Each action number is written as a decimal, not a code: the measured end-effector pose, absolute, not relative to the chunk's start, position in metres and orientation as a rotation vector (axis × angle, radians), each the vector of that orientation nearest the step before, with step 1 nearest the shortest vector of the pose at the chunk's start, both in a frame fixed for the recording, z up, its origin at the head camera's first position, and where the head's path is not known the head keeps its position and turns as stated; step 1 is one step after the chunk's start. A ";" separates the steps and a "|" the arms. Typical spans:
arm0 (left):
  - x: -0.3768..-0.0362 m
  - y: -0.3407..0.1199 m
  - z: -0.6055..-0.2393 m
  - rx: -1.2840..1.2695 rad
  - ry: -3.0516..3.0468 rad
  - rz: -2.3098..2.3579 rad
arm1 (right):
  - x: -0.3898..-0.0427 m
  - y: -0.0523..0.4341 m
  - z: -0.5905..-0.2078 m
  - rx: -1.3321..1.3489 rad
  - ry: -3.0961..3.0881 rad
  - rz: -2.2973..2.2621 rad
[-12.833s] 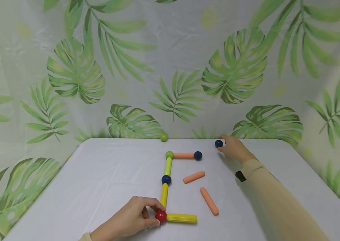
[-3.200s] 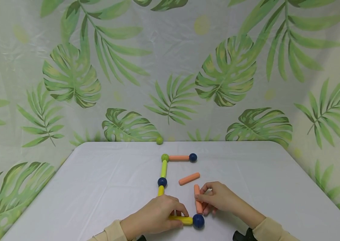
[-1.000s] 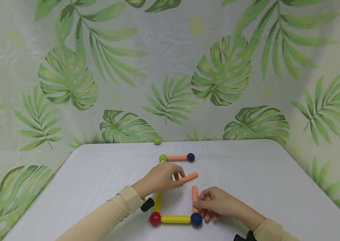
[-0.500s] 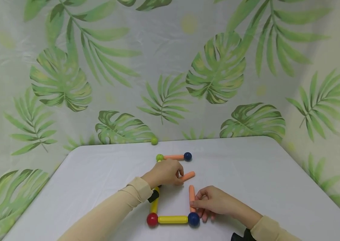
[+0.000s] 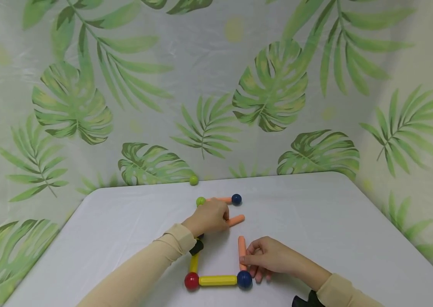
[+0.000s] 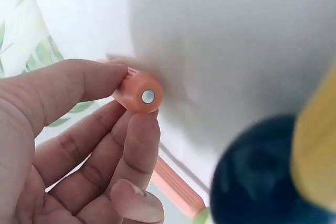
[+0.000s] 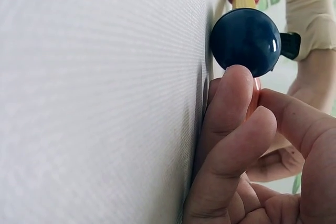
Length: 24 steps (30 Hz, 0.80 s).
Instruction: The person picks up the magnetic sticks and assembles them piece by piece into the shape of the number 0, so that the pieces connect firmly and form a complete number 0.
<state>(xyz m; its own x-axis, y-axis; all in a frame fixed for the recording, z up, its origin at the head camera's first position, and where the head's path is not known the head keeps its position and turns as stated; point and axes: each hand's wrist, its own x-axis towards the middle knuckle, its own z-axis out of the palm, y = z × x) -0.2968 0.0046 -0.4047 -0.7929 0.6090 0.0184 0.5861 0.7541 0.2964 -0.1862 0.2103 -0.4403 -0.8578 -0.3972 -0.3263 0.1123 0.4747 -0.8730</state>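
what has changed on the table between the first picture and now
A blue ball now caps the free end of the yellow rod, and the right hand has stood an orange rod up from it. The left hand left the red ball and now has a grip on the loose orange rod. The top orange rod, its blue ball and the stray green ball stayed put.

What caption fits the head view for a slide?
Left hand pinches a loose orange stick; right hand holds another orange stick above the blue ball.
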 end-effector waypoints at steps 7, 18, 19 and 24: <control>-0.306 -0.005 -0.402 0.810 2.906 0.481 | -0.186 0.210 -0.440 -0.237 2.238 -1.367; -0.310 -0.011 -0.403 0.766 2.908 0.458 | -0.186 0.210 -0.438 -0.231 2.237 -1.364; -0.310 -0.011 -0.403 0.770 2.908 0.450 | -0.186 0.210 -0.438 -0.233 2.235 -1.367; -0.311 -0.010 -0.403 0.779 2.911 0.434 | -0.187 0.210 -0.439 -0.238 2.230 -1.370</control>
